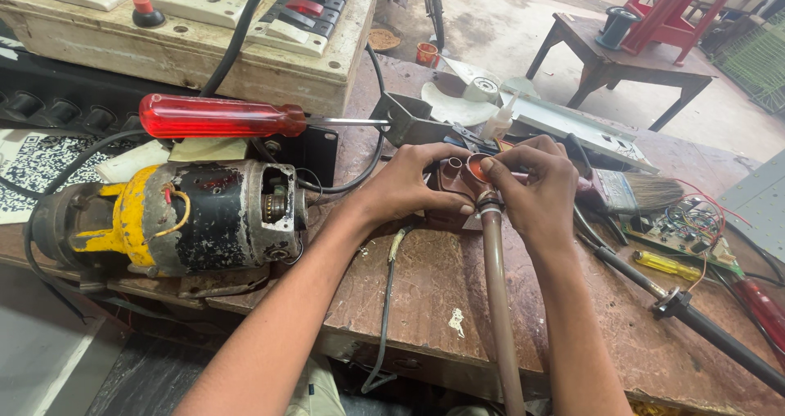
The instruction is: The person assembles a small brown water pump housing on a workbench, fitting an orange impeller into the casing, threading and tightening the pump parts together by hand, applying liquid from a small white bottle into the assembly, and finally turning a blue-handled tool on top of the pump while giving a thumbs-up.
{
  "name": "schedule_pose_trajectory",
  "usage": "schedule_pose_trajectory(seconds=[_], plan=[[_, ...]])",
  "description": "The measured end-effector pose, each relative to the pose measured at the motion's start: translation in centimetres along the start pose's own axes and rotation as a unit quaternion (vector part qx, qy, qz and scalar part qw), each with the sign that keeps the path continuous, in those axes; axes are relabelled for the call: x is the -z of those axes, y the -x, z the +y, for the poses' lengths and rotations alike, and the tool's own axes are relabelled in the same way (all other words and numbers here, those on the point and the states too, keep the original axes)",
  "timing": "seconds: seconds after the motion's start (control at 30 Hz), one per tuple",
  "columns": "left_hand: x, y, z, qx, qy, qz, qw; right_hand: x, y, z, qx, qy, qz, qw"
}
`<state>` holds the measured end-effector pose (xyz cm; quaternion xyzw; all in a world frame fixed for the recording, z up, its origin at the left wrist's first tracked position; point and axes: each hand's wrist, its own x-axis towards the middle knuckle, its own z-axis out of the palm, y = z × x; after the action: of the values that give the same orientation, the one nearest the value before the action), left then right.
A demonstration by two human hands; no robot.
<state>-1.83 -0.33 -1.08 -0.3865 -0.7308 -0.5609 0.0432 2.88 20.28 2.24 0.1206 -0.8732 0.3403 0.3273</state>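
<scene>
- The left hand (pixel 409 189) is curled around a small reddish-brown metal fitting with a round cup-like opening (pixel 459 176), thumb and fingers pressed to its side; the fitting sits at the middle of the worn brown wooden surface (pixel 441 293), on top of a long dull-brown tube (pixel 497 301) that runs down toward the person.
- The right hand (pixel 536 189) closes in from the other side, its fingertips pinched at the rim of the fitting; what, if anything, lies between them cannot be told.
- As far as the view shows, the fitting is already seated on the tube's end and both hands work at its top; whether it is fully fastened is hidden by the fingers.
- To the left lies a grimy black-and-yellow electric motor (pixel 176 216); just above it a red-handled screwdriver (pixel 221 116) lies untouched, its blade pointing toward a grey metal bracket (pixel 409 122).
- To the right, well apart from the hands, lie a flat bristle paintbrush (pixel 638 191), a small green circuit board with coloured wires (pixel 683 228) and a yellow-handled screwdriver (pixel 666 265); none is in use.
</scene>
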Motion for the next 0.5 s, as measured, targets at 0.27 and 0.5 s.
schedule_pose_trajectory(seconds=[0.27,0.5], plan=[[0.06,0.07,0.25,-0.007,-0.014,0.001,1.000,0.31,-0.05,-0.19,-0.020,-0.037,-0.016,0.999],[0.07,0.11,0.24,-0.011,-0.016,-0.005,1.000,0.49,-0.21,0.19,-0.032,-0.045,-0.016,0.998]])
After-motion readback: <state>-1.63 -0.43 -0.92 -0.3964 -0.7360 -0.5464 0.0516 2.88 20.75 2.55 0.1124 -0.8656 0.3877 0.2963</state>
